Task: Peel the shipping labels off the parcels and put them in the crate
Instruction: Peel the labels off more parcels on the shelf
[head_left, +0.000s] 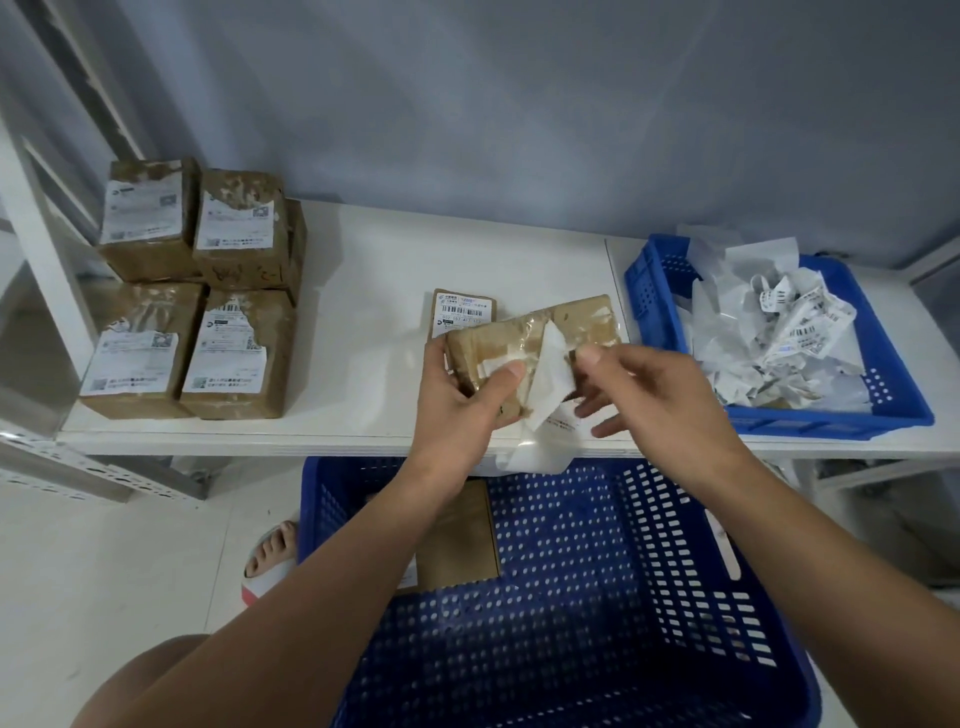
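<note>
- Now the left hand (462, 395) grips a brown parcel (488, 343) just above the front edge of the desk (389, 260). Its thumb presses down on top of the parcel.
- The right hand (639, 389) pinches the white label (550, 374) between its thumb and fingers (589, 410).
- One end of the label sticks to the parcel. The loose end hangs down toward the person, past the desk edge.
- So the label runs long from the parcel down toward the person, and the right hand sits on its right side.
- I think the pull should go to the right, away from the left hand.
- The small blue crate (649, 291) with old labels in it is on the right, near the right hand. That hand is the closer one.
- A big blue basket (597, 571) sits below the desk, right under both hands, with one brown parcel in it.
- More parcels (197, 291) with labels wait far on the left.
</note>
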